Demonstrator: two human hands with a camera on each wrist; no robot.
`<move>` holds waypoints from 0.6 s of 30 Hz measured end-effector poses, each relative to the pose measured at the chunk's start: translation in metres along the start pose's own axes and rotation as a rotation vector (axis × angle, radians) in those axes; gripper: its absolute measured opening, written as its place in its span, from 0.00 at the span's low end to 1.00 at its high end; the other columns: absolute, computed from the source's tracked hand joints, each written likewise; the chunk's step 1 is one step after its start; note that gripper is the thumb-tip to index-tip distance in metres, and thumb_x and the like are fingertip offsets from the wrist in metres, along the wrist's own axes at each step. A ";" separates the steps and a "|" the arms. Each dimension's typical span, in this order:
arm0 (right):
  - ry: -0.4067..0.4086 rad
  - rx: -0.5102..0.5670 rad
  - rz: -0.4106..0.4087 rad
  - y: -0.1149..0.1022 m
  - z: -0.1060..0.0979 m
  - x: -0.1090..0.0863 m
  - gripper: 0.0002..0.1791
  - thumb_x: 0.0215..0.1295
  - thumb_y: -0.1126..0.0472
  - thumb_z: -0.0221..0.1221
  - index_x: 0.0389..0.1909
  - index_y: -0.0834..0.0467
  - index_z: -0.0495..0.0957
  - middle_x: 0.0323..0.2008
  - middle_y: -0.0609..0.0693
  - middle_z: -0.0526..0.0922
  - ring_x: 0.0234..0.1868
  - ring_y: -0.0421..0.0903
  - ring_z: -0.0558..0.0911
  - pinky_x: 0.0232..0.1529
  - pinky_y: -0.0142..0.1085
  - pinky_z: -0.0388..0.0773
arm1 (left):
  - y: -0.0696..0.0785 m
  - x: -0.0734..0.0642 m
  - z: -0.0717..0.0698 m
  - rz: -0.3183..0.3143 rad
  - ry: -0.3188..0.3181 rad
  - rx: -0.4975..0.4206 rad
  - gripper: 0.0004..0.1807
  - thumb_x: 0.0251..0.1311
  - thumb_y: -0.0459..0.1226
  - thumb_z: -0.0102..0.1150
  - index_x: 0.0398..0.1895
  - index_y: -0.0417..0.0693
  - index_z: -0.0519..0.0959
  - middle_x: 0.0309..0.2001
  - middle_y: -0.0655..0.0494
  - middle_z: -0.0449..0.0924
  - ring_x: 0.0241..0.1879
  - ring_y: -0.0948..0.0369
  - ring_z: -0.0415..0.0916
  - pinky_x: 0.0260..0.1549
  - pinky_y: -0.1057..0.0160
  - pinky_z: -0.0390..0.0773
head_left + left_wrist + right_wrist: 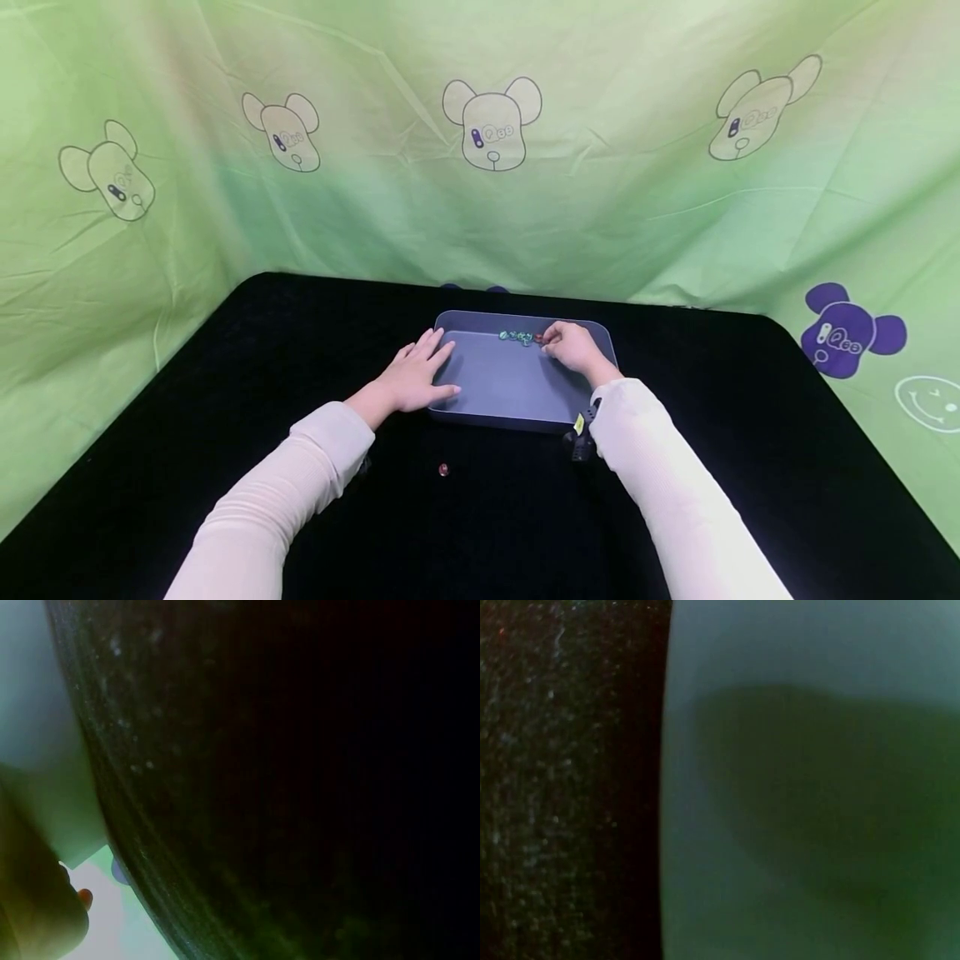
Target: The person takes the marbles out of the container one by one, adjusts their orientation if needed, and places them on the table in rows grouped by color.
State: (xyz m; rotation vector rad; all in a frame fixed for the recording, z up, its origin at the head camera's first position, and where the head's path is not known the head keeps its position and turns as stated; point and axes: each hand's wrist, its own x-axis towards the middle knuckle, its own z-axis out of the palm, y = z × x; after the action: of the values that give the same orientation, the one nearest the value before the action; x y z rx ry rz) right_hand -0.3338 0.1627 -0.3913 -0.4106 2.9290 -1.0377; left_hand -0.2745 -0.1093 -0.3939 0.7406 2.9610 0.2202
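Note:
A grey rectangular tray (495,379) lies on the black cloth in the head view. Along its far inner side sits a short row of small green glass marbles (517,337). Just right of them, a small reddish marble (537,338) is at the fingertips of my right hand (572,345), whose thumb and fingers curl in and seem to pinch it. My left hand (412,375) rests with spread fingers over the tray's left edge. In the left wrist view, part of that hand (45,900) shows dark and blurred. The right wrist view shows only the tray's blurred wall (682,825) and a shadow.
Another reddish marble (444,470) lies on the black cloth (495,517) in front of the tray. A black wrist device (582,437) with a yellow label hangs under my right sleeve by the near right corner. Green printed curtains (375,217) close off the far side and flanks.

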 end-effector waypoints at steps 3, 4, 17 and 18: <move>-0.001 0.002 0.006 0.000 0.000 0.000 0.08 0.50 0.69 0.55 0.32 0.69 0.74 0.28 0.57 0.79 0.30 0.48 0.76 0.32 0.35 0.69 | 0.000 0.000 0.000 0.011 0.011 -0.010 0.41 0.55 0.59 0.41 0.66 0.48 0.47 0.66 0.47 0.36 0.64 0.56 0.28 0.57 0.51 0.42; -0.002 0.003 0.007 0.000 0.000 0.001 0.09 0.50 0.69 0.55 0.33 0.69 0.74 0.28 0.57 0.79 0.30 0.48 0.76 0.32 0.35 0.69 | -0.001 0.000 0.000 0.014 0.011 -0.016 0.41 0.55 0.59 0.40 0.66 0.48 0.47 0.67 0.47 0.35 0.64 0.57 0.27 0.57 0.51 0.41; -0.014 -0.027 -0.038 0.010 0.001 0.010 0.10 0.48 0.66 0.58 0.32 0.67 0.75 0.27 0.56 0.79 0.29 0.48 0.76 0.31 0.37 0.69 | 0.000 0.001 -0.001 0.001 0.001 0.014 0.41 0.54 0.60 0.41 0.66 0.48 0.47 0.66 0.47 0.36 0.64 0.55 0.30 0.57 0.51 0.43; -0.017 -0.021 -0.036 0.017 0.004 0.015 0.10 0.48 0.65 0.59 0.32 0.66 0.75 0.27 0.55 0.79 0.29 0.48 0.76 0.32 0.38 0.69 | 0.000 0.001 0.000 0.001 0.002 0.010 0.41 0.54 0.60 0.41 0.66 0.48 0.47 0.66 0.47 0.36 0.64 0.54 0.30 0.57 0.51 0.43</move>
State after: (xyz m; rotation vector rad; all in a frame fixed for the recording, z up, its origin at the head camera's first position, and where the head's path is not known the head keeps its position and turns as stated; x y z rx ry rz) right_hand -0.3517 0.1692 -0.4038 -0.4723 2.9303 -1.0025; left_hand -0.2758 -0.1087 -0.3935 0.7435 2.9662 0.2063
